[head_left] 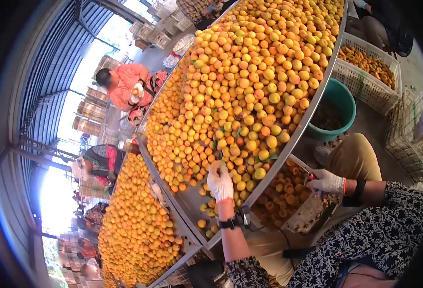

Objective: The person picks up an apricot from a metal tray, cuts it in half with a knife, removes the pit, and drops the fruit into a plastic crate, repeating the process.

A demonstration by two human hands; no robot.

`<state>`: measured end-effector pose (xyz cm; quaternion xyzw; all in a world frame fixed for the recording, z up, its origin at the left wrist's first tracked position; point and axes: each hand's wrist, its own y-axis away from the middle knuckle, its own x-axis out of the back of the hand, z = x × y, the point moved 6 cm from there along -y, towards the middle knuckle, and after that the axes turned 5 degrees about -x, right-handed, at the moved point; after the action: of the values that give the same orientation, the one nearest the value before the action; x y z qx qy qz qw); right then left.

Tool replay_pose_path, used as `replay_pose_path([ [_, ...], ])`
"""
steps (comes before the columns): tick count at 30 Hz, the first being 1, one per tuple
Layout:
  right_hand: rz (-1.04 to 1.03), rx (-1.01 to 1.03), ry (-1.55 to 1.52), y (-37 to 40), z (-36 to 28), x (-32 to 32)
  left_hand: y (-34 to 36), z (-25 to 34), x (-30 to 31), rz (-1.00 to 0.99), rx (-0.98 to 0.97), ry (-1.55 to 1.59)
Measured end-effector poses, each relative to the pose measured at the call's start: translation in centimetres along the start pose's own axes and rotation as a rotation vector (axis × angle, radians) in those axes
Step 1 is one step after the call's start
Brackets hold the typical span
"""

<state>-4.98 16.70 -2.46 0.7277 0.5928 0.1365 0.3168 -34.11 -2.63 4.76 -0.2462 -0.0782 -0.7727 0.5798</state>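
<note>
My left hand (219,181), in a white knit glove, reaches onto the metal-edged table among the heaped apricots (250,86). Its fingers are curled together at the near slope of the heap, and what they hold, if anything, is hidden. My right hand (327,182), gloved too, is closed around a small tool with a red handle (311,176); the tool's working end is hard to make out. Below the table edge, close to that hand, a crate holds opened apricot pieces (283,192). Some green leaves (239,131) lie among the whole fruit.
A teal bucket (343,103) with dark contents stands right of the table. Beyond it, a white plastic crate (365,89) holds orange pieces. The raised metal rim (295,137) runs between me and the fruit. A second apricot-covered table (139,225) and several people are at left.
</note>
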Motion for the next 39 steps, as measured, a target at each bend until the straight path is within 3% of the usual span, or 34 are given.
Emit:
replay_pose_path([
  [2, 0.017, -0.036, -0.015, -1.0, 0.4, -0.2, -4.3, -2.9, -2.0, -0.065, -0.124, -0.375],
  [3, 0.006, -0.023, -0.026, -1.2, 0.4, -0.6, -5.1, -2.2, -2.9, -0.077, -0.129, -0.611],
  [4, -0.006, -0.01, -0.034, -1.4, 0.5, -0.7, -5.4, -0.7, -4.1, -0.209, -0.096, -0.752],
  [6, 0.003, -0.016, -0.03, -1.7, 0.7, -0.3, -7.0, -2.6, -5.5, -0.205, -0.089, -0.745],
  [9, -0.049, 0.068, 0.029, -1.3, 0.9, -0.4, -6.6, -2.2, -5.3, -0.195, -0.266, -0.575],
  [10, -0.044, 0.048, 0.026, -2.1, 1.6, -0.3, -5.8, -2.5, -4.8, -0.141, -0.318, -0.469],
  [12, 0.134, 0.368, 0.401, -2.6, 2.3, 1.0, -1.3, -0.1, -3.2, -0.082, 0.064, 0.152],
  [14, 0.186, 0.344, 0.163, 1.0, -1.6, 0.4, 3.1, 2.7, -2.1, -0.079, 0.184, 0.45],
  [15, 0.197, 0.336, 0.17, 1.1, -1.3, 0.7, 5.4, 3.7, -1.7, -0.084, 0.203, 0.447],
  [16, 0.209, 0.337, 0.181, 1.2, -1.1, 0.8, 7.8, 4.9, -2.0, -0.118, 0.228, 0.699],
  [18, 0.193, 0.442, 0.118, 2.7, -1.2, -0.2, 13.0, 7.3, -2.8, -0.206, 0.267, 1.132],
  [20, 0.123, 0.687, 0.121, 5.8, -3.4, -1.6, 17.4, 7.6, -4.7, -0.372, 0.319, 1.463],
  [21, 0.034, 0.64, 0.098, 7.0, -3.3, -2.4, 19.4, 7.9, -5.0, -0.289, 0.289, 1.398],
  [22, 0.071, 0.749, 0.273, 8.9, -4.3, -3.2, 21.2, 8.8, -5.2, -0.209, 0.258, 1.334],
  [24, -0.021, 0.683, 0.345, 10.2, -3.5, -4.3, 23.9, 10.7, -5.2, -0.101, 0.285, 1.128],
  [27, -0.019, 0.679, 0.414, 11.9, -2.9, -5.2, 25.3, 11.3, -4.7, -0.126, 0.376, 1.091],
  [32, 0.013, 0.672, 0.467, 12.5, -2.1, -4.9, 24.7, 13.0, -4.4, -0.141, 0.1, 0.914],
  [36, 0.007, 0.637, 0.449, 12.5, -1.8, -4.7, 24.9, 13.9, -5.2, -0.196, 0.066, 0.847],
  [39, 0.044, 0.735, 0.346, 12.5, -2.0, -4.3, 25.2, 13.7, -5.5, -0.233, 0.087, 0.949],
])
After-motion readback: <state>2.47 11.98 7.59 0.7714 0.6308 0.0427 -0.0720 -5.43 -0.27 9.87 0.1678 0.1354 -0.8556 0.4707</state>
